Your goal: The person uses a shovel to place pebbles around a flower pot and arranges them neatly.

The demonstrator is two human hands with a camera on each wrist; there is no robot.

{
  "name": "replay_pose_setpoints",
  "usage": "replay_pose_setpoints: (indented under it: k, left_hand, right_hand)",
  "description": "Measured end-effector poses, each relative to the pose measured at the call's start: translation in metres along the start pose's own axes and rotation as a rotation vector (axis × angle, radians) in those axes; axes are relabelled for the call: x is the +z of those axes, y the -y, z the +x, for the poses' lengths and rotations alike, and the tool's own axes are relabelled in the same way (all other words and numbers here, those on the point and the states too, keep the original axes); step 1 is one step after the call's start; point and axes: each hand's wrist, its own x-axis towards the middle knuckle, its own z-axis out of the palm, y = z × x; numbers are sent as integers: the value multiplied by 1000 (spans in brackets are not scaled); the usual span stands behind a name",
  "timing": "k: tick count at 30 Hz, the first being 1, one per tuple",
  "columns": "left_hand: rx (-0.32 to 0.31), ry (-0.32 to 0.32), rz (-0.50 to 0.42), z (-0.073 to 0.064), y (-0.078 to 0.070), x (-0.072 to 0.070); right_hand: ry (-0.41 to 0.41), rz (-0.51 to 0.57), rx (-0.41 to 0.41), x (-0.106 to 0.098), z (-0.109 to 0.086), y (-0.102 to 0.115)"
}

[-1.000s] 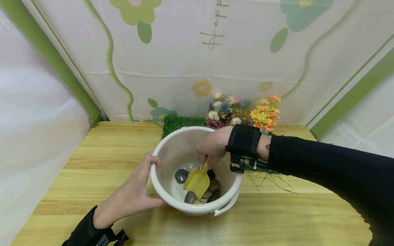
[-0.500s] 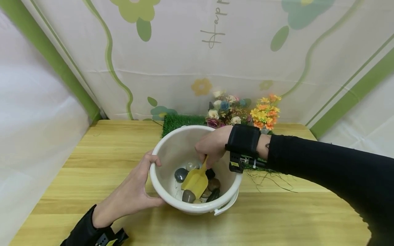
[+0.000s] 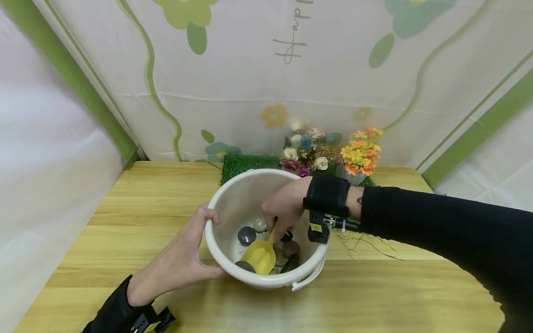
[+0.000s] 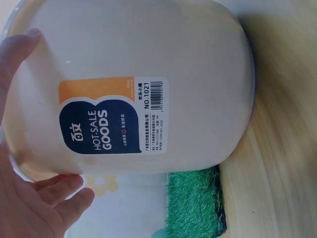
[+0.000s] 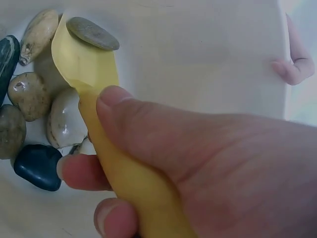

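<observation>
My left hand [image 3: 181, 256] grips the rim of a white plastic bucket [image 3: 239, 196], fingers hooked over its left edge and thumb against the outer wall. Inside the bucket, my right hand [image 3: 285, 206] holds a small yellow toy shovel [image 3: 261, 256] by its handle. The shovel's blade points down toward the near left wall. A flat grey stone [image 5: 93, 33] lies on the blade's tip against the bucket wall. Several other stones rest on the bottom, among them a dark grey one [image 3: 247, 236], a brown one [image 3: 290, 249] and a black one [image 5: 38, 167].
Behind the bucket lies a green artificial grass mat [image 3: 245, 165] with mixed artificial flowers [image 3: 306, 148] and an orange-yellow bunch [image 3: 360, 152]. Thin dark strands [image 3: 370, 243] lie right of the bucket on the wooden table [image 3: 145, 203]. The bucket's handle [image 3: 308, 279] hangs at its near right side.
My right hand has lowered slightly and moved the shovel toward the near left wall, pushing its blade under the grey stone. My left hand keeps its hold on the rim.
</observation>
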Motion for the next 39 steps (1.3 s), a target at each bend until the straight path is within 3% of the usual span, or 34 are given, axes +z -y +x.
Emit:
replay_pose_setpoints:
  k: [2,4,11,18,29,39]
  left_hand:
    - [-2,3,3,1,0,0]
    - [-6,6,5,1,1,0]
    - [-13,13,9,0,1,0]
    - [-13,14,13,1,2,0]
    - [-12,16,17,2,1,0]
    - [-12,14,13,2,2,-1]
  right_hand:
    - [-4,-4,-23,7,8,-16]
    - [-16,-16,-16,4,2,-5]
    - [-3,27,-62,8,7,-20]
    - [-25,15,-77,7,2,-13]
    - [-10,12,-152,13,13,-44]
    - [-43,36,-201,10,7,-47]
